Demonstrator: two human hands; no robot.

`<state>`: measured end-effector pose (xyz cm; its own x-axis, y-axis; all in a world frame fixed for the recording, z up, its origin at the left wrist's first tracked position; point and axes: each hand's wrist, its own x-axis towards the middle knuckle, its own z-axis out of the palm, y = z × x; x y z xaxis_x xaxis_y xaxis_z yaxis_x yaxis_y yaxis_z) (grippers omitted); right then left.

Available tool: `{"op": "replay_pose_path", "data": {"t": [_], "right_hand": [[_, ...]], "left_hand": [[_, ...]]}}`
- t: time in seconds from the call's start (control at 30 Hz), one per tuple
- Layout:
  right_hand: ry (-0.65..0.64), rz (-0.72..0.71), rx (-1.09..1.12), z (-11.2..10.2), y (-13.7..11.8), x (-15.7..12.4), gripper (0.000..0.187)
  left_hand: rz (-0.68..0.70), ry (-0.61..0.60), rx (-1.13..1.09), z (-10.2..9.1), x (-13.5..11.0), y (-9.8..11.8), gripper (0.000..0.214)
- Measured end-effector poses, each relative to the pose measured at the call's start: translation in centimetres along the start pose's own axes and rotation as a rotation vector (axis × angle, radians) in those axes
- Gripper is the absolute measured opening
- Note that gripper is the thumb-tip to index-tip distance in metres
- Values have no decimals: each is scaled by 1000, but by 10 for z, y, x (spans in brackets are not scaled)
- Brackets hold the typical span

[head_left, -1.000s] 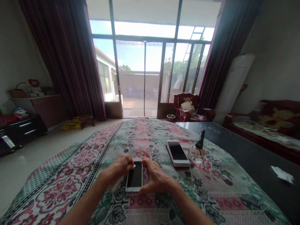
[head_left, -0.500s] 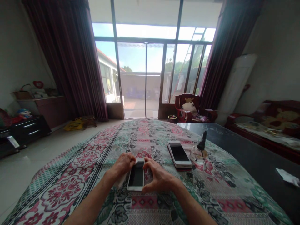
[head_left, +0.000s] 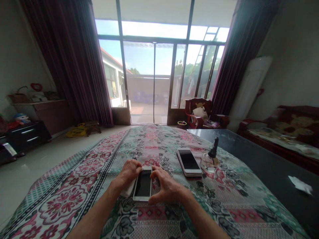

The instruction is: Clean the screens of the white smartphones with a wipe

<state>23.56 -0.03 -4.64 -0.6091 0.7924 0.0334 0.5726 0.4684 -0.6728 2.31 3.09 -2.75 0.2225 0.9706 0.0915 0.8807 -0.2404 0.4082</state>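
A white smartphone with a dark screen lies face up on the patterned tablecloth. My right hand holds it along its right edge, thumb near the lower corner and fingers near the upper one. My left hand is closed at the phone's upper left corner, fingers pinched on a white tissue that hangs down beside the phone's left edge. To the right, another white phone lies on top of a small stack. Next to that stack stands a clear glass bottle with a black top.
A dark glossy table surface shows past the cloth on the right, with a crumpled white paper on it. Beyond are a wooden armchair, a sofa and glass doors. A low black cabinet stands at the left.
The whole view has shifted slightly, so things sit a little higher and further left. Both hands keep nearly the same place at the phone.
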Motion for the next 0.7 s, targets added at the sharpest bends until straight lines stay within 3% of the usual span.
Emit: {"op": "replay_pose_path", "data": {"t": [0.23,0.57,0.7], "right_hand": [[7,5,-1,-1,-6,-1,81],[10,11,-4,-1,-6,-3,81],[7,5,-4,0,-6,-4,79]], "left_hand": [[-102,45,14,0,13,7,23],[-133,39,12,0,-30,14,16],[-173,68,31,4,-15,11,15]]}}
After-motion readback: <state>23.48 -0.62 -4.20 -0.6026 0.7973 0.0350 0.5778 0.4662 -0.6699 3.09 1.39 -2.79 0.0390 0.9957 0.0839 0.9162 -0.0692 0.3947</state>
